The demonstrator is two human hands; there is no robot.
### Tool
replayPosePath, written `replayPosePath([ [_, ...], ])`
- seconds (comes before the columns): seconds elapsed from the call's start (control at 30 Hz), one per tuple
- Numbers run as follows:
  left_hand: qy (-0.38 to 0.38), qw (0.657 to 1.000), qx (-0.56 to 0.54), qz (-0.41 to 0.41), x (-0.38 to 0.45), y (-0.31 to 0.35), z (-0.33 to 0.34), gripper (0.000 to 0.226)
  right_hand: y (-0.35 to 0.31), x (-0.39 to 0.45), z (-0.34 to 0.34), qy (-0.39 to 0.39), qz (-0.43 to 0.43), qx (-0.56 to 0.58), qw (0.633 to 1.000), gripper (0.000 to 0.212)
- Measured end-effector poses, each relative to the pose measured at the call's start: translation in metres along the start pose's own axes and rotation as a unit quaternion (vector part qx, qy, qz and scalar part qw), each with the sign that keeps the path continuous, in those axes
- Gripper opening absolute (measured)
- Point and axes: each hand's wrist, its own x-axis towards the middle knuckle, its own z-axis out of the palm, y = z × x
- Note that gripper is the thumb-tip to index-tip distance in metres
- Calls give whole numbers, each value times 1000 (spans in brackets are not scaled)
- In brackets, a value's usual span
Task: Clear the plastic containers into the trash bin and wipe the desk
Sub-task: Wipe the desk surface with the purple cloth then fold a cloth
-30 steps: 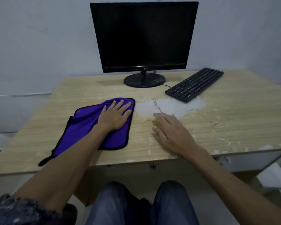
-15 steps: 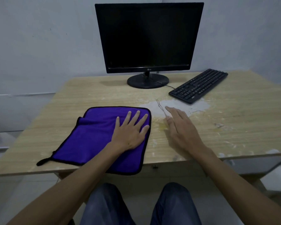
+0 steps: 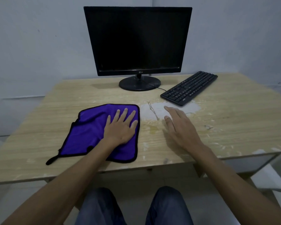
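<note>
A purple cloth (image 3: 91, 132) with a black edge lies spread on the wooden desk (image 3: 39, 127), left of centre. My left hand (image 3: 120, 127) presses flat on the cloth's right part, fingers spread and not gripping. My right hand (image 3: 180, 127) rests flat on the bare desk to the right of the cloth, fingers apart, holding nothing. Its fingertips reach a worn grey patch (image 3: 159, 109) in the desk surface. I see no plastic containers and no trash bin.
A black monitor (image 3: 137, 41) stands at the back centre on a round base. A black keyboard (image 3: 189, 87) lies angled at the back right, its cable running to the monitor base. My knees (image 3: 133, 207) are under the front edge. A white object (image 3: 269, 177) sits low right.
My left hand has slid the cloth to the right towards the grey patch, and the cloth now lies more spread out. My right hand has shifted slightly towards the keyboard.
</note>
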Motion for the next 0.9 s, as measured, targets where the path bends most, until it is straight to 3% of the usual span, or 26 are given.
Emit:
replayPosePath([
  [0.13,-1,998,39,50,-45,-7,3,61,-1,-9,8,-28,-34,-46,998,52],
  [0.27,-4,994,37,99,-35,-22,-4,58,0,-14,16,-27,-60,-75,995,50],
  [0.6,-6,999,17,-42,115,-91,-26,59,0,-4,31,-47,-40,-92,994,56],
  [0.9,-36,987,66,141,121,-41,-19,57,-2,-2,30,-44,-23,-100,994,55],
])
